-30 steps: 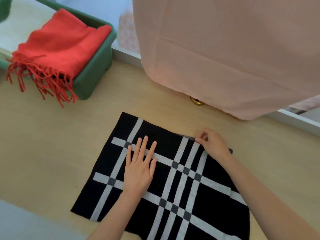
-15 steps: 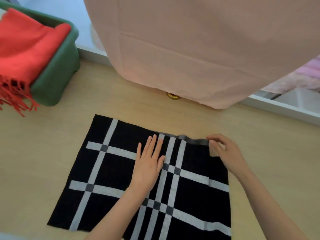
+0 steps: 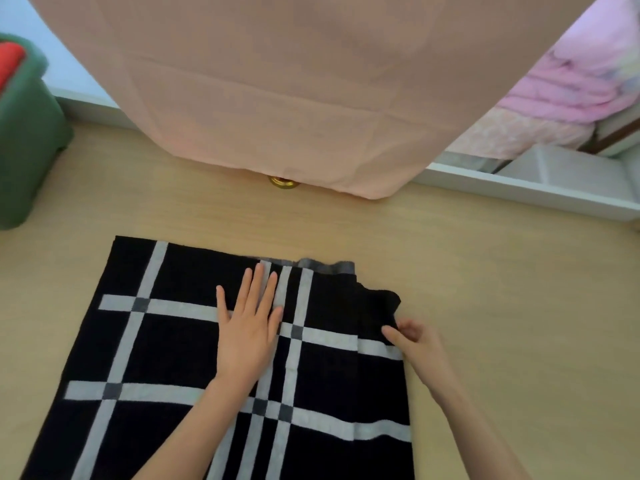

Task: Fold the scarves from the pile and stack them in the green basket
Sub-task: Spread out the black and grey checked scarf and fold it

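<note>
A soft peach cloth (image 3: 294, 98) hangs beyond the black scarf (image 3: 180, 348), its hem reaching the pale wood-grain worktop (image 3: 502, 306). The scarf, a flat knitted rectangle crossed by light grey stripes, lies on that worktop. Left of it and further back stands the green basket (image 3: 24, 150), holding 1 red scarf (image 3: 8, 62). The left grip (image 3: 247, 336) rests released, fingers straight, on the scarf's middle; the right grip (image 3: 412, 341) pinches its right edge. A small brass knob (image 3: 282, 182) shows beyond the scarf.

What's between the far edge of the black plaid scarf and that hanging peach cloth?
In the head view, the wooden tabletop beyond the black plaid scarf is bare, except a small brass-coloured round object at the hem of the peach cloth.
</note>
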Available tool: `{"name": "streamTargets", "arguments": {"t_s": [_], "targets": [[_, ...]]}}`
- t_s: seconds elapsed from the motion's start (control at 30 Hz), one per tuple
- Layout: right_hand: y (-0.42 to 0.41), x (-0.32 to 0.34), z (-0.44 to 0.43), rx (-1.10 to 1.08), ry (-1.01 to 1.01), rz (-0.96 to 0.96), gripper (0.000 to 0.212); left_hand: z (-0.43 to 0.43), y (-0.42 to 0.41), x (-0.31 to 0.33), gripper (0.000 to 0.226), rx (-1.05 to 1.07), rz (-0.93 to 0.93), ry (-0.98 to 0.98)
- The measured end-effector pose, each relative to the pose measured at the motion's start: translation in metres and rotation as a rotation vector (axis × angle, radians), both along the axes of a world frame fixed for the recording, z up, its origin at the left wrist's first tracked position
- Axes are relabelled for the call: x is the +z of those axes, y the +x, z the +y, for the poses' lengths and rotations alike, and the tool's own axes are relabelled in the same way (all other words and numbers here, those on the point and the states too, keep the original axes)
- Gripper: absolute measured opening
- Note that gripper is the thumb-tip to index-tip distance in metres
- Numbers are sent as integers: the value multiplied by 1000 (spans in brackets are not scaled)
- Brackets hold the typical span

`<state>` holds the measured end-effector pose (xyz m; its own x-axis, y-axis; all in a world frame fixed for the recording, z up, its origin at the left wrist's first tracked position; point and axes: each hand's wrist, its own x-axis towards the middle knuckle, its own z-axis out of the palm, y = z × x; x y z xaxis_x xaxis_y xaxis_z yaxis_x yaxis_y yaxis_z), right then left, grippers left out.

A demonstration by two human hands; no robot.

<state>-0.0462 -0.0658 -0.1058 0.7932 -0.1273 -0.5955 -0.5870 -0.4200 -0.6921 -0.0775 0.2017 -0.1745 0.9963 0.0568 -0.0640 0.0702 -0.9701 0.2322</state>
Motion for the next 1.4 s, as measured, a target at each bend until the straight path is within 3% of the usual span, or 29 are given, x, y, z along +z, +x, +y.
{"name": "streamTargets", "arguments": {"t_s": [0.1, 0.23, 0.37, 0.53, 0.63, 0.8, 0.93, 1.2, 1.4], "targets": [[0, 3, -23, -172, -66, -76, 17, 0, -1, 1, 55, 11, 5, -40], [3, 34, -79, -420, -273, -377, 12, 1, -1, 0, 55, 40, -10, -47], [2, 48, -123, -465, -501, -604, 12, 1, 1, -3, 56, 60, -22, -35], [-14, 14, -128, -221, -642, -367, 62, 0, 2, -6, 57, 59, -18, -17], [-25, 2, -103, -56, -699, -441, 56, -1, 2, -6, 57, 69, -16, -18], [17, 4, -38, 234, -506, -602, 40, -1, 1, -5, 57, 79, -24, -37], [72, -1, 16, 385, -304, -490, 34, -2, 1, -3, 57, 78, -22, -39], [110, -22, 53, 628, -453, -465, 10, -2, 1, -2, 58, 94, -14, -26], [103, -15, 1, 686, -661, -449, 17, -2, 0, -3, 58, 116, -18, -40]]}}
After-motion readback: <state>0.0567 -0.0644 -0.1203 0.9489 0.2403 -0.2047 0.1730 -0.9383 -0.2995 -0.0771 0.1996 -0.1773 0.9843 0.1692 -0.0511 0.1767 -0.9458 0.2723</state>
